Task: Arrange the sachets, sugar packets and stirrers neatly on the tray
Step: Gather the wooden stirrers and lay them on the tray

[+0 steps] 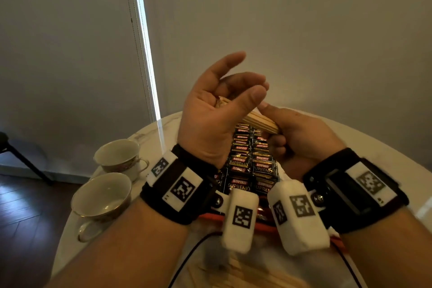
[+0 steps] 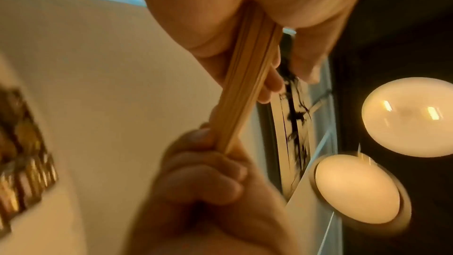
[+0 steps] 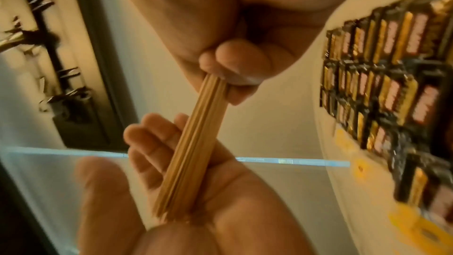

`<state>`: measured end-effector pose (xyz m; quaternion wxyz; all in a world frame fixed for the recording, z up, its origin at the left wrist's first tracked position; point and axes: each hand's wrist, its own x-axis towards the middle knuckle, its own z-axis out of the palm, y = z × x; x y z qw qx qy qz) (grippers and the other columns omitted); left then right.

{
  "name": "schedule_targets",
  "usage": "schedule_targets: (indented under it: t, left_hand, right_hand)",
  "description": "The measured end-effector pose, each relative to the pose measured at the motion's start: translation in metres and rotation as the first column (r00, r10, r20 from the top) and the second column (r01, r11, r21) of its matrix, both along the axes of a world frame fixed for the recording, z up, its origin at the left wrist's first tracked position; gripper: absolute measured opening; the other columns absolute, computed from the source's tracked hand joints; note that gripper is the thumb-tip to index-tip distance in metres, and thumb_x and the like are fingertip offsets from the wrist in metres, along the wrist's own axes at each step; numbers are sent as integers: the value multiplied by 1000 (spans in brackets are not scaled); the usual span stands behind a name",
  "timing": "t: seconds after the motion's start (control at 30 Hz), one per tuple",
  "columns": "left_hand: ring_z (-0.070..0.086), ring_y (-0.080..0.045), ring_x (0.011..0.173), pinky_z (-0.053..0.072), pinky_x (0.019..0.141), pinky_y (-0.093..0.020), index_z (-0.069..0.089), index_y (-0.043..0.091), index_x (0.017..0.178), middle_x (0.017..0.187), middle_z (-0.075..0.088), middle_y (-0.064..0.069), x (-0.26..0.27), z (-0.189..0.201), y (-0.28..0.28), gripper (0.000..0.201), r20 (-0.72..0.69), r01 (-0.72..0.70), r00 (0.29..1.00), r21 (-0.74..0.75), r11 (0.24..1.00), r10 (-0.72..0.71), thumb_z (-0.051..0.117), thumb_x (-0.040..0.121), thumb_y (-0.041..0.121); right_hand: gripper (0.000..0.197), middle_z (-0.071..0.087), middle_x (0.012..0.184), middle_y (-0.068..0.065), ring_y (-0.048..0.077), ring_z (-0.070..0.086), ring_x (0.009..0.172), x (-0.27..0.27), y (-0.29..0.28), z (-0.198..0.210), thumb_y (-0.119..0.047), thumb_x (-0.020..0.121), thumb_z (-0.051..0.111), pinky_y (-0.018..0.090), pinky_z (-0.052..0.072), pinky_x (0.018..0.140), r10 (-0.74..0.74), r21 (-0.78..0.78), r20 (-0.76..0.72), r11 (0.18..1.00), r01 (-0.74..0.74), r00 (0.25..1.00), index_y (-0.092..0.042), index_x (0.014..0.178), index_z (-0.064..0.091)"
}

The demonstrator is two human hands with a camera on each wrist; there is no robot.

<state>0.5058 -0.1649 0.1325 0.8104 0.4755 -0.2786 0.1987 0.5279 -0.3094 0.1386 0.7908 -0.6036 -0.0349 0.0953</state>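
Round marble table point(image 1: 149, 138), grey wall point(image 1: 304, 30); right hand point(image 1: 301, 138) fingers gripping stirrers point(image 1: 259, 121), left hand point(image 1: 217, 110) cupped

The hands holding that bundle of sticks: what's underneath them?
Under the left hand, right hand and wooden stirrers lie rows of Kopiko sachets on an orange-rimmed tray. Wrists cover the tray's sides.

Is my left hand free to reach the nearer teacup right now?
Probably not yet. The left hand is raised, cradling one end of the stirrer bundle that the right hand grips. The nearer teacup sits unobstructed to its left, so the path looks free once it lets go.
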Motion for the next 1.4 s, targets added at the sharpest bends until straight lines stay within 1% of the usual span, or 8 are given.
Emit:
schedule_targets:
  t: [0.1,0.3,0.5,0.6,0.87,1.0,1.23,1.4]
  left_hand:
    - [68,-24,81,57,76,-43,62,11,126,82,69,-6,-8,0,-7,55,-56,141,988,-73,987,-145,83,75,10]
    - [50,-15,48,49,60,-36,68,6,91,51,47,2,-34,6,-15,34,-167,-58,985,-66,996,47,72,84,39]
    - [76,-24,99,51,102,-47,67,10,112,62,63,0,-48,29,4,27,-349,6,937,-48,999,-23,48,108,28]
    - [70,-19,120,35,118,-54,66,17,121,110,79,-1,-55,35,-4,26,-419,75,905,-17,997,-75,47,108,29]
    - [71,-26,108,56,94,-40,73,11,120,120,74,-9,-44,36,-72,33,-617,185,769,-36,982,-167,46,101,12]
    - [67,-18,56,56,53,-31,73,7,98,70,69,-8,-38,35,-106,23,-745,287,648,48,957,-157,52,100,17]
    - [72,-38,95,59,87,-57,58,15,134,117,71,-21,-17,21,-164,62,-862,352,507,219,910,11,67,92,59]
    - [69,-32,102,59,93,-49,55,9,136,123,64,-16,-10,2,-169,41,-797,389,549,510,768,251,61,103,31]
  right_hand:
    - [27,51,60,0,2,37,37,-9,3,0,-33,80,78,14,30,30,65,83,-147,995,-53,987,-12,84,62]
    - [25,64,81,9,16,60,59,-39,11,1,-35,95,63,25,55,48,214,75,-211,976,-203,954,-11,94,71]
    - [21,74,95,11,26,68,88,-63,-20,35,-33,98,60,42,56,80,292,-279,62,923,-264,954,-11,98,62]
    - [34,72,92,10,18,63,78,-78,-34,56,-42,75,77,35,51,71,367,-609,260,780,-143,893,-13,86,63]
    - [26,61,70,-5,0,55,53,-87,-71,59,-28,82,82,14,44,50,363,-801,408,583,137,838,-12,84,62]
    - [34,52,60,0,12,51,50,-83,-96,43,-11,78,79,26,45,51,286,-752,363,652,97,887,-20,67,48]
    - [28,56,55,4,19,50,50,-58,-142,8,-12,81,74,32,44,52,-8,-680,223,715,162,975,-17,65,52]
    - [17,76,82,12,22,66,69,-34,-171,-19,-29,85,76,35,57,70,-139,-824,59,552,127,989,-13,83,71]
